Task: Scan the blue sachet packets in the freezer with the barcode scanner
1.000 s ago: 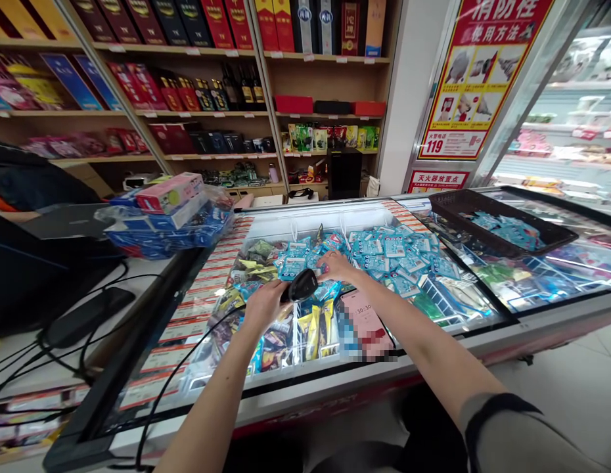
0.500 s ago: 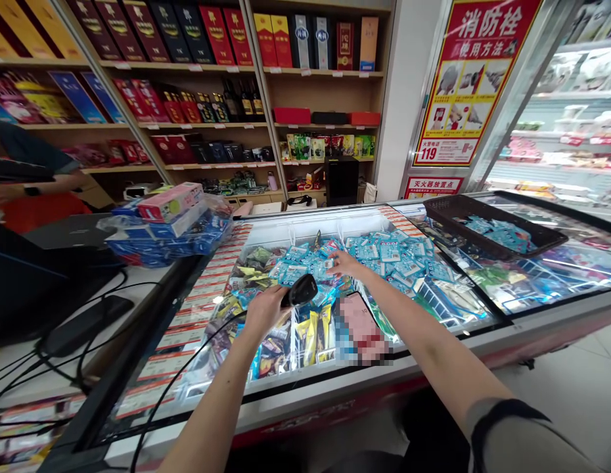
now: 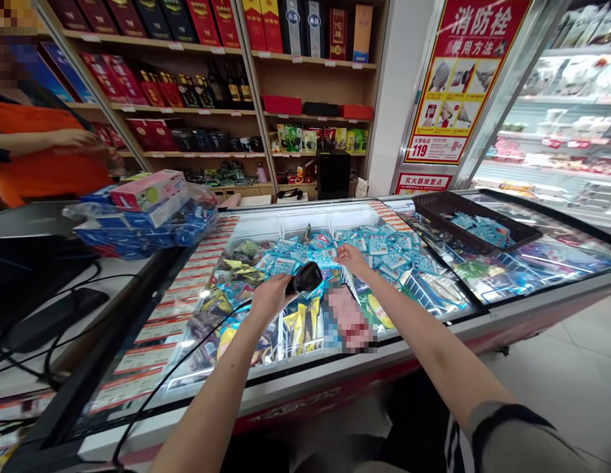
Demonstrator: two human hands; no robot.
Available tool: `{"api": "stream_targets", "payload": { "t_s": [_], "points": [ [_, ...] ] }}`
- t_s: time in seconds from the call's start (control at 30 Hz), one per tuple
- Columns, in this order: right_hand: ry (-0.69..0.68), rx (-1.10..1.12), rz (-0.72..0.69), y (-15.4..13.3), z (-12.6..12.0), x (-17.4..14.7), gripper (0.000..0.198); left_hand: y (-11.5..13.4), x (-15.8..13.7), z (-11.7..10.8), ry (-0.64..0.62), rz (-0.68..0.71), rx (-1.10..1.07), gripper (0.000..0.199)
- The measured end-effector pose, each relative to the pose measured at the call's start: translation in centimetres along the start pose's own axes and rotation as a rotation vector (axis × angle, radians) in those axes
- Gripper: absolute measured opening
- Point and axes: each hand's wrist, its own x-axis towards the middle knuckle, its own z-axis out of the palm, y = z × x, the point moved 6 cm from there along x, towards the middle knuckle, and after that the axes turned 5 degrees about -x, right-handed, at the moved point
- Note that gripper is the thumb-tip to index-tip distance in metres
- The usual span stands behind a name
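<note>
My left hand (image 3: 271, 297) is wrapped round a black corded barcode scanner (image 3: 305, 278), its head pointing right and away from me. My right hand (image 3: 352, 258) pinches the right edge of a small blue packet (image 3: 325, 257), whose white label patch faces up. The scanner head is close to this packet, a little nearer to me. Many similar blue packets (image 3: 379, 244) lie spread over the glass top of the chest freezer (image 3: 266, 384). A phone with a pink screen (image 3: 345, 314), partly blurred out, lies near the front edge, between my forearms.
A dark tray (image 3: 433, 213) with more blue packets stands at the right. Plastic-wrapped blue boxes (image 3: 138, 230) are stacked at the left, beside a counter with cables. Behind them a person in an orange apron (image 3: 49, 167) stands near the shelves.
The view has shifted slightly, and the person at the left has come further into sight. My right hand has drawn a blue packet up towards the scanner, which has turned slightly.
</note>
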Motion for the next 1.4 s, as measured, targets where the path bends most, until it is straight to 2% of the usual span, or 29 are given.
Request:
{"api": "stream_targets", "payload": {
  "t_s": [0.23, 0.6, 0.97, 1.27, 1.4],
  "points": [
    [-0.001, -0.062, -0.051, -0.3, 0.6, -1.3, 0.024, 0.7, 0.1, -0.4, 0.014, 0.019, -0.004, 0.032],
    [-0.06, 0.087, -0.065, 1.1, 0.9, -3.0, 0.027, 1.7, 0.0, -0.4, -0.023, -0.002, 0.019, 0.035],
    [-0.014, 0.104, -0.094, 1.5, 0.8, -3.2, 0.029, 2.7, 0.2, -0.5, -0.001, 0.039, 0.045, 0.032],
    [-0.016, 0.175, -0.031, 2.5, 1.2, -3.3, 0.035, 3.3, 0.5, -0.6, 0.017, 0.058, 0.063, 0.032],
    [-0.004, 0.133, -0.054, 2.4, 1.0, -3.3, 0.035, 3.3, 0.7, -0.5, 0.023, 0.057, 0.066, 0.032]
  ]
}}
